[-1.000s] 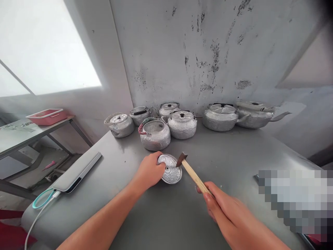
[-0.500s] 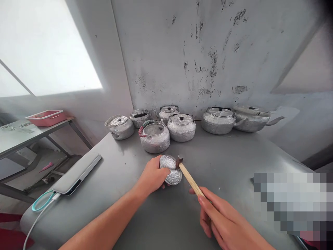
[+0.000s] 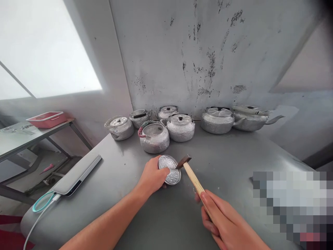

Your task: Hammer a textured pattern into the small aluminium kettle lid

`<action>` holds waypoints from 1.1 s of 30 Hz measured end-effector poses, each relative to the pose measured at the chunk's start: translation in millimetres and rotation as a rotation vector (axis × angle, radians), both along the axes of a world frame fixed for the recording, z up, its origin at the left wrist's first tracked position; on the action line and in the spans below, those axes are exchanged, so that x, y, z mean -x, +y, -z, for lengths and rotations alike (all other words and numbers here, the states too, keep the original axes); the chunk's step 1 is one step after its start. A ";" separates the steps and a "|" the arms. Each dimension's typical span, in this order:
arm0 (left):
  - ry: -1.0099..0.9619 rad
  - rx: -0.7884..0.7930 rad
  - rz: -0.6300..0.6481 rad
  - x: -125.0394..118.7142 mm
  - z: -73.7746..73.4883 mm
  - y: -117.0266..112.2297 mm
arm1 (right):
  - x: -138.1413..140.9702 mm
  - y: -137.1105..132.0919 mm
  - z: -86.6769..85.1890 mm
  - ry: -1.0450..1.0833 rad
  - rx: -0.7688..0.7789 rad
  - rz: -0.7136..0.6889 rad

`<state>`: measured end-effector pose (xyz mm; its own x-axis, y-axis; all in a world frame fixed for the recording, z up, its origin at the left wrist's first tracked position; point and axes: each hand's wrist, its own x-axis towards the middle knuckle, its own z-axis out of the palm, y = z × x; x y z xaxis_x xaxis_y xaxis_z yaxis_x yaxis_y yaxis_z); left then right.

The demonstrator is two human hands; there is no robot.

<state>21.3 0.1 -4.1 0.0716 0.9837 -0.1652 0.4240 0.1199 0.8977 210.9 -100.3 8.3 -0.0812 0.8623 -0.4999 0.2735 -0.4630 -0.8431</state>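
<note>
My left hand [image 3: 153,176] grips a round hammered-metal kettle lid [image 3: 170,169], underside up, against the grey metal table [image 3: 156,215]. My right hand [image 3: 223,222] is wrapped round the wooden handle of a small hammer [image 3: 189,171]. The dark hammer head rests at the lid's right edge, tilted. Just behind the lid stands a lidless silver kettle [image 3: 154,137] with a red-and-green wrapped handle.
Several more silver kettles [image 3: 218,120] line the back of the table against the stained wall. A flat grey-white device [image 3: 76,173] with a teal cable lies at the table's left edge. A side table with a pink tray [image 3: 47,119] stands far left. A blurred patch covers the lower right.
The hammer head has swung slightly between frames, resting now tilted at the lid's right edge. My left hand keeps holding the lid in place.
</note>
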 end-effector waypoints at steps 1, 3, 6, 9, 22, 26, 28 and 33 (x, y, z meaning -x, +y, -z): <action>0.001 0.000 -0.001 -0.3 0.0 0.0 | -0.1 -0.4 0.3 -0.002 -0.004 0.003; -0.004 0.004 -0.003 -0.8 0.4 0.0 | -0.3 -0.5 1.9 -0.005 -0.005 0.002; -0.018 0.030 -0.006 -0.4 0.6 0.3 | -0.7 0.1 5.1 -0.001 0.022 -0.022; -0.050 0.073 -0.005 2.0 -1.4 1.3 | -1.9 0.4 6.2 -0.002 0.024 -0.035; -0.066 0.224 0.080 12.4 -8.4 9.1 | -13.0 5.5 13.6 -0.157 -0.096 -0.168; -0.028 0.242 0.102 13.4 -12.2 11.0 | -14.6 6.2 20.8 -0.254 -0.326 -0.199; 0.001 0.235 0.082 12.4 -11.7 10.5 | -15.9 7.7 24.1 -0.306 -0.387 -0.213; 0.112 0.049 -0.029 11.5 -4.2 6.6 | -20.4 9.8 35.3 -0.297 -0.370 -0.196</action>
